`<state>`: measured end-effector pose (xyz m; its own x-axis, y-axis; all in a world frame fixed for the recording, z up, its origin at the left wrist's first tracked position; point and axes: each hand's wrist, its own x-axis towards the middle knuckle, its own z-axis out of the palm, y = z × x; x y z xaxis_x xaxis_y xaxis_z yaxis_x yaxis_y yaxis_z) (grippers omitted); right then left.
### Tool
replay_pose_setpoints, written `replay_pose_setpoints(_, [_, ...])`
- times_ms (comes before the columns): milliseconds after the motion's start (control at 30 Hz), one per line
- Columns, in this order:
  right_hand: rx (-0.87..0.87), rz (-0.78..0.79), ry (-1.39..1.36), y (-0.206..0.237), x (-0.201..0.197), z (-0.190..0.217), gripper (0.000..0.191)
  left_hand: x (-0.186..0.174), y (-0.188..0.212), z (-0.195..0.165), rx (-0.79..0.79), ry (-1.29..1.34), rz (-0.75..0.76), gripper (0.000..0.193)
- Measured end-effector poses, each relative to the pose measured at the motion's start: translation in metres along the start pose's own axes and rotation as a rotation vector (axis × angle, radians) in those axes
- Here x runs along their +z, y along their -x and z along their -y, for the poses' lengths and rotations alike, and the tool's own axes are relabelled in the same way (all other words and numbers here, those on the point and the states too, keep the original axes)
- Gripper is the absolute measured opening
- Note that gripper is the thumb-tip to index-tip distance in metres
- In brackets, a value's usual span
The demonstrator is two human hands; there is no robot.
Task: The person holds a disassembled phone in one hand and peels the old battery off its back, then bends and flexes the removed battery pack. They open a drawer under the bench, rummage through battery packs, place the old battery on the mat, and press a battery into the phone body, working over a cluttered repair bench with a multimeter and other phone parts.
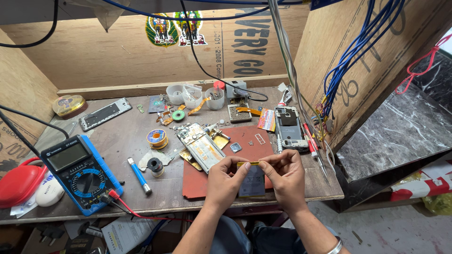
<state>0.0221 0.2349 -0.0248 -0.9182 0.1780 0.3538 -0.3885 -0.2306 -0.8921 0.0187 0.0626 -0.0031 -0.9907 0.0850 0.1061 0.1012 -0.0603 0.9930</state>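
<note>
My left hand point(225, 181) and my right hand point(284, 175) both pinch the top edge of a flat grey phone battery point(253, 183), held upright over the front of the red work mat point(197, 181). A yellow strip runs along the battery's top between my fingertips. Just beyond my hands lies an opened phone point(201, 146) with its insides showing, tilted across the mat's far left corner. Small metal parts point(236, 147) rest on the mat behind my hands.
A blue multimeter point(81, 173) with red and black leads sits front left beside a red case point(19, 182). A solder spool point(157, 138), a blue pen-like tool point(139, 175), another phone frame point(288, 128), white cups point(194, 97) and hanging blue wires point(348, 56) surround the bench.
</note>
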Motion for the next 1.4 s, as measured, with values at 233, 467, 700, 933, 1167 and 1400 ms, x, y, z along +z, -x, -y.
replay_pose_setpoints(233, [-0.008, 0.045, -0.021, -0.001, -0.002, -0.001, 0.037, 0.004, -0.001, 0.010, 0.214, 0.005, -0.053, 0.017])
replay_pose_setpoints(467, [0.018, 0.049, -0.029, 0.000, 0.002, 0.002, 0.032, 0.001, 0.002, 0.010, 0.118, 0.035, -0.071, 0.015])
replay_pose_setpoints(700, [0.022, 0.066, 0.071, 0.000, 0.005, 0.000, 0.030, 0.000, 0.001, 0.007, 0.100, 0.033, -0.066, 0.015])
replay_pose_setpoints(933, [0.017, 0.049, -0.018, -0.002, 0.002, -0.006, 0.030, 0.003, 0.001, 0.007, 0.139, 0.012, -0.086, 0.016])
replay_pose_setpoints(1167, [0.031, 0.028, 0.070, -0.001, 0.008, 0.003, 0.027, -0.002, 0.002, 0.009, 0.088, 0.067, -0.049, 0.015])
replay_pose_setpoints(1400, [0.071, 0.096, 0.234, -0.006, 0.018, 0.013, 0.022, -0.007, 0.003, 0.016, 0.160, 0.149, -0.079, 0.014])
